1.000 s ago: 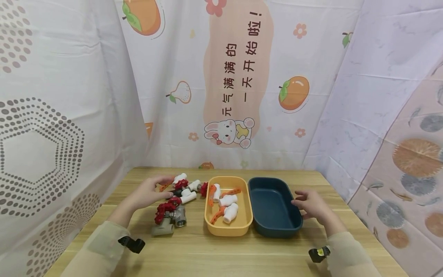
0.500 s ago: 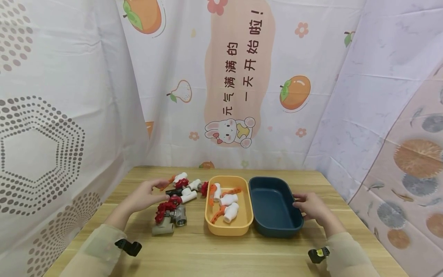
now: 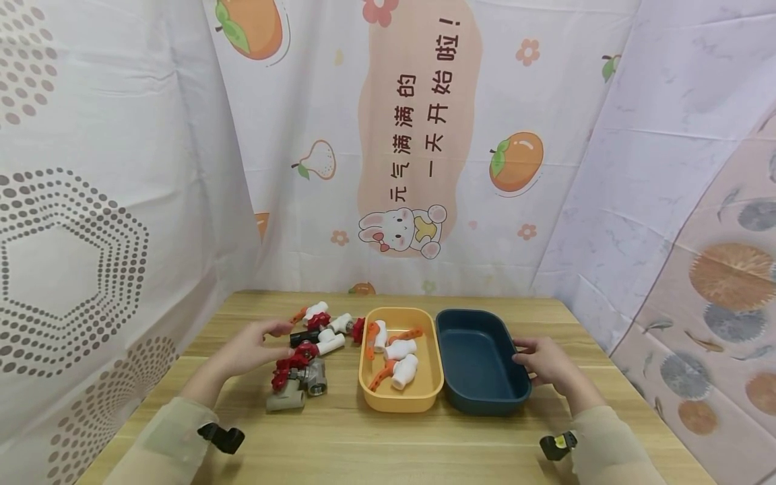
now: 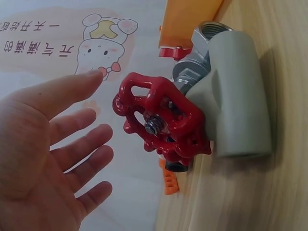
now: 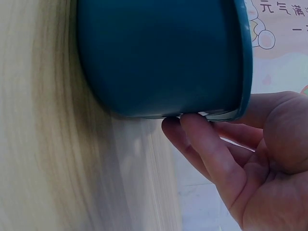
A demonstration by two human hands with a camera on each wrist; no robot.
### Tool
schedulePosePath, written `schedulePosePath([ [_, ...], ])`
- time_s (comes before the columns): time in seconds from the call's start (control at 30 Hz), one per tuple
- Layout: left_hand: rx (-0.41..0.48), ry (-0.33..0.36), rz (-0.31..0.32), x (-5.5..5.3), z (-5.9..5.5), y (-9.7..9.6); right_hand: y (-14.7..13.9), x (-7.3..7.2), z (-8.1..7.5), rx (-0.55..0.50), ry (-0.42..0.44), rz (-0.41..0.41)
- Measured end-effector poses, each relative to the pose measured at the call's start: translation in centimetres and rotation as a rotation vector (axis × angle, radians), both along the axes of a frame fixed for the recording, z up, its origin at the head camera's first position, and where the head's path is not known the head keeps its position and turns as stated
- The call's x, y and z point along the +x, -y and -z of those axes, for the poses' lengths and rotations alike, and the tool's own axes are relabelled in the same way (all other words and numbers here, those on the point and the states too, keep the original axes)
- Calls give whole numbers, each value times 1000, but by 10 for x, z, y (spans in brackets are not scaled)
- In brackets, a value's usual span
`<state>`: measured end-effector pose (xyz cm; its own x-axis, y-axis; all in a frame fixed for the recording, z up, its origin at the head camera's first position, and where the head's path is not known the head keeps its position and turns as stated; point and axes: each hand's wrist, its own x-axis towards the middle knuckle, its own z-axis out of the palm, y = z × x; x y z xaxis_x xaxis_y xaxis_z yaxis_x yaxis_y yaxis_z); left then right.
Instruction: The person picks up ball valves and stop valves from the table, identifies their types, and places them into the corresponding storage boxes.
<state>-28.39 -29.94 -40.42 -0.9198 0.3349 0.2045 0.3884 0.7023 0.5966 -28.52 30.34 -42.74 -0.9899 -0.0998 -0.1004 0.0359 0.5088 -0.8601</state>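
Observation:
In the head view, my left hand point(image 3: 245, 349) hovers at the left of a heap of valves and pipe fittings, thumb and fingers spread and holding nothing. Closest to it in the left wrist view is a red-handwheel valve point(image 4: 161, 115) on a grey tee fitting point(image 4: 243, 96), apart from the fingers point(image 4: 89, 159). At the right, my right hand point(image 3: 548, 364) holds the side of a dark blue bin point(image 3: 479, 357). Its fingers point(image 5: 207, 139) press the outer wall in the right wrist view, and one digit passes over the rim, its tip hidden.
A yellow bin point(image 3: 403, 404) stands against the blue bin's left side, with several white ball valves point(image 3: 403, 372) with orange handles inside. Another orange-handled valve point(image 3: 315, 310) lies at the heap's back. Printed curtains point(image 3: 388, 269) hang behind and beside the wooden table point(image 3: 388, 444).
My left hand has drawn back a little to the left, away from the orange-handled valve at the back of the heap. My right hand stays at the blue bin.

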Motion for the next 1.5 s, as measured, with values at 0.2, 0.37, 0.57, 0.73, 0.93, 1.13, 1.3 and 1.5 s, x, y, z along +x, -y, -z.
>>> schedulePosePath([
  [0.2, 0, 41, 39, 1, 6, 3, 0, 0, -1, -2, -4, -12],
  [0.37, -44, 78, 56, 4, 11, 5, 1, 0, -2, -6, -1, -9],
  [0.57, -49, 109, 87, 6, 16, 8, 1, 0, -1, -6, 4, -10],
  [0.73, -35, 118, 131, 6, 21, 12, 1, -1, -2, -10, 5, -15],
  [0.93, -47, 135, 156, 7, 24, 12, 1, -1, -2, -15, 11, -10],
  [1.13, -75, 180, 146, 10, 23, 9, 0, -1, -1, -18, 16, -12],
  [1.3, -95, 178, 171, 12, 22, 7, 1, -2, -2, -8, 20, -10],
  [1.5, -71, 186, 172, 11, 26, 8, 1, -1, -3, -9, 19, -13],
])
